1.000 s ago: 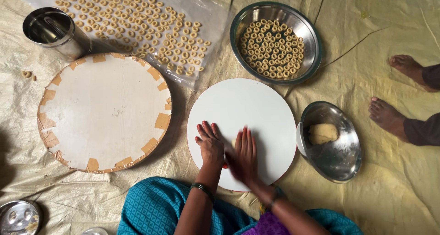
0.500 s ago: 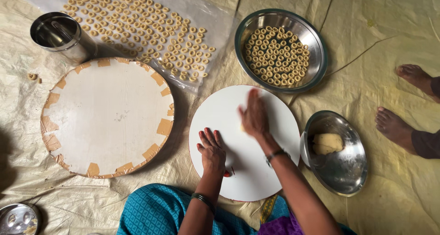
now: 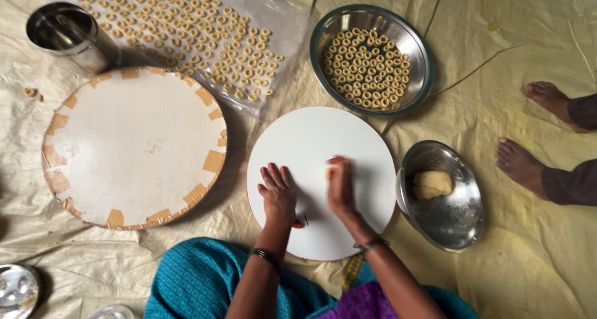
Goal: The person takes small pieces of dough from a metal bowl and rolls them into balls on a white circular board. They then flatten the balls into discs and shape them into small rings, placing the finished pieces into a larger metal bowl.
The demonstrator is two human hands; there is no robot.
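Head view, work surface: round white smooth board (image 3: 323, 138) lying flat on a pale yellowish ground sheet (image 3: 497, 39), directly in front of the seated person.
Head view, left hand (image 3: 278, 194): flat on the board's near-left part, palm down, fingers spread and extended; it grips nothing and appears to steady the board.
Head view, right hand (image 3: 341, 185): palm down near the board's centre, blurred; fingers extended, not curled round anything.
Head view, item worked: small pale piece of dough (image 3: 329, 170), only a sliver showing at the right hand's fingertips, pressed between palm and board. Its full shape cannot be told.
Handling judgement, dough: soft, light, pliable; likely to smear or break under heavy pressure. Best taken with fingertips, lightly, from its ends.
Head view, dough supply: pale yellow dough lump (image 3: 433, 184) in a small shiny steel bowl (image 3: 460, 226), just beside the board's right edge.
Head view, finished pieces: small dough rings (image 3: 367, 67) filling a larger steel bowl (image 3: 420, 51) beyond the board; more rings (image 3: 180, 27) laid on a clear plastic sheet (image 3: 292, 20). Judged fragile; lift singly.
Head view, surroundings: round cardboard-backed board with tan tape patches (image 3: 134, 145) to the left; steel cylindrical container (image 3: 68, 36) beyond it.
Head view, other person: two bare feet (image 3: 528, 132) at the right edge, well apart from the work.
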